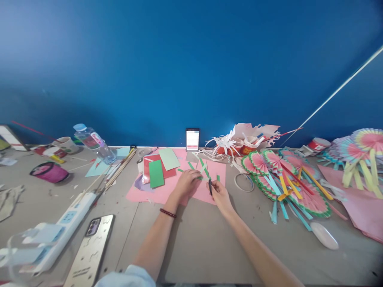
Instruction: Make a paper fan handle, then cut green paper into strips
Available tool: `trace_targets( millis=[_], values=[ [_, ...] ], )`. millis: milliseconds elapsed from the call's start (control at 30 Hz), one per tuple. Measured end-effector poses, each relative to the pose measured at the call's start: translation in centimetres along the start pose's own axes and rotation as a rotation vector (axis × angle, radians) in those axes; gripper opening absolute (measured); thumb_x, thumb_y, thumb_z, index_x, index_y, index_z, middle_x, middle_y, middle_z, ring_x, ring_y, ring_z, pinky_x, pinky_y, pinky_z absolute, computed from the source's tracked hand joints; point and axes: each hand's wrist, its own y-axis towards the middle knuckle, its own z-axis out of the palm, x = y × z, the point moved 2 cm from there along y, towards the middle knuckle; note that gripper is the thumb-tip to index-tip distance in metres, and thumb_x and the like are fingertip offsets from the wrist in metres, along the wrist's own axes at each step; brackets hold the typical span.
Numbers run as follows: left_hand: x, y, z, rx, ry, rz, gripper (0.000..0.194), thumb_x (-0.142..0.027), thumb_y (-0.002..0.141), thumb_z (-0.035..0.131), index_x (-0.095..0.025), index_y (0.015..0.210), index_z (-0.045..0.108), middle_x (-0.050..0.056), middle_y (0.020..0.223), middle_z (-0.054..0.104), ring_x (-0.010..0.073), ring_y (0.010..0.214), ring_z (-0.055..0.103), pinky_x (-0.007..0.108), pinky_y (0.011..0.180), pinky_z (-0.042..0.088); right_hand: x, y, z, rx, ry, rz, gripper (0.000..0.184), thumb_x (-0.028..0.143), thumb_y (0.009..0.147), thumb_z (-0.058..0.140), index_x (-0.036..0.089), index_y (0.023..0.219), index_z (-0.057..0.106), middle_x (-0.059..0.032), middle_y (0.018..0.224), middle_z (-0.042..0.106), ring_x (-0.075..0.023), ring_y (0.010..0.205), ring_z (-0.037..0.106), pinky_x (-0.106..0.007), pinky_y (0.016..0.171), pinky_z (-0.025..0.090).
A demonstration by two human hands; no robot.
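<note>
My right hand (220, 195) is closed around black-handled scissors (210, 186), whose blades point away from me. Beside it, my left hand (188, 181) has its fingers bent together at a narrow green paper strip (199, 177); the thumb is mostly hidden. More green strips (205, 169) lie just past the fingertips, near the blades. Under both hands spreads pink paper (176, 194). Left of my left hand, a bright green paper rectangle (156, 174) and a pale green sheet (169, 159) lie over a red packet (146, 167).
Pleated paper fans (275, 163) with ribbons lie right, beyond a tape roll (243, 182). A lit phone (192, 140) stands against the blue wall. Leftward are a bottle (97, 142), wooden sticks (121, 169), a power strip (67, 223) and another phone (91, 249).
</note>
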Motion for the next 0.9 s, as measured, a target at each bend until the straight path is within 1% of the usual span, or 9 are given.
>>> trace_targets(
  millis=[100,233,400,533,600,633,733,800,900],
  values=[
    [0.0,0.1,0.1,-0.006,-0.003,-0.005,0.018,-0.021,0.094,0.057,-0.023,0.098,0.075,0.008,0.107,0.076,0.0225,0.102,0.068,0.038,0.092,0.05,-0.4,0.1,0.0,0.006,-0.015,-0.013,0.049,0.068,0.063,0.071,0.023,0.065,0.051,0.0071,0.053,0.044,-0.0086,0.046,0.036,-0.022,0.042,0.028],
    [-0.2,0.2,-0.1,-0.039,-0.015,-0.015,0.02,-0.024,0.096,0.055,-0.022,0.098,0.074,0.008,0.104,0.076,0.0219,0.099,0.068,0.036,0.092,0.051,-0.7,0.2,-0.1,0.0,-0.027,0.022,0.05,0.067,0.062,0.073,0.023,0.064,0.05,0.0079,0.051,0.043,-0.0087,0.046,0.037,-0.022,0.043,0.032],
    [0.0,0.3,-0.4,-0.08,-0.019,-0.071,0.031,-0.012,0.094,0.047,-0.021,0.11,0.072,0.008,0.109,0.075,0.0218,0.103,0.067,0.037,0.095,0.051,-0.5,0.3,-0.2,-0.016,-0.006,0.029,0.049,0.063,0.06,0.077,0.022,0.062,0.05,0.008,0.049,0.043,-0.0083,0.045,0.037,-0.022,0.042,0.033],
    [0.4,0.1,-0.3,-0.106,-0.067,-0.128,0.038,-0.009,0.092,0.044,-0.021,0.116,0.071,0.009,0.111,0.075,0.0229,0.105,0.067,0.039,0.097,0.052,-0.3,0.3,-0.2,-0.019,0.009,0.051,0.05,0.065,0.058,0.078,0.022,0.063,0.052,0.0078,0.05,0.044,-0.0085,0.045,0.039,-0.022,0.043,0.037],
    [0.5,0.0,-0.1,-0.131,-0.138,-0.169,0.038,-0.01,0.091,0.045,-0.022,0.116,0.071,0.009,0.113,0.074,0.0228,0.107,0.066,0.04,0.098,0.052,-0.3,0.2,-0.2,-0.019,0.001,0.042,0.05,0.066,0.06,0.076,0.022,0.064,0.052,0.0076,0.05,0.044,-0.0085,0.045,0.039,-0.022,0.043,0.037],
    [0.5,0.0,-0.1,-0.149,-0.188,-0.193,0.037,-0.011,0.091,0.046,-0.022,0.116,0.071,0.009,0.114,0.074,0.0227,0.109,0.066,0.04,0.099,0.051,-0.4,0.2,-0.2,-0.024,-0.008,0.015,0.05,0.066,0.061,0.075,0.022,0.064,0.052,0.0074,0.051,0.044,-0.0085,0.045,0.039,-0.022,0.043,0.036],
    [0.5,0.1,0.0,-0.212,-0.389,-0.267,0.033,-0.016,0.088,0.052,-0.022,0.114,0.072,0.009,0.118,0.073,0.0228,0.112,0.066,0.04,0.101,0.051,-0.6,0.0,-0.3,-0.057,-0.06,-0.131,0.047,0.064,0.067,0.072,0.021,0.068,0.055,0.0058,0.054,0.047,-0.0094,0.048,0.04,-0.023,0.045,0.034],
    [0.4,0.3,-0.2,-0.261,-0.551,-0.329,0.028,-0.02,0.086,0.057,-0.02,0.108,0.074,0.01,0.116,0.074,0.0232,0.109,0.067,0.039,0.097,0.052,-0.8,0.0,-0.3,-0.072,-0.094,-0.201,0.043,0.062,0.071,0.07,0.02,0.072,0.057,0.0047,0.058,0.05,-0.0099,0.051,0.042,-0.023,0.048,0.034],
    [0.4,0.3,-0.9,-0.377,-0.79,-0.44,0.025,-0.031,0.078,0.068,-0.018,0.098,0.075,0.01,0.104,0.076,0.0227,0.095,0.069,0.035,0.084,0.055,-1.1,0.0,-0.4,-0.078,-0.12,-0.216,0.041,0.061,0.074,0.067,0.021,0.073,0.056,0.0055,0.059,0.049,-0.0098,0.051,0.041,-0.023,0.049,0.033]
  ],
)
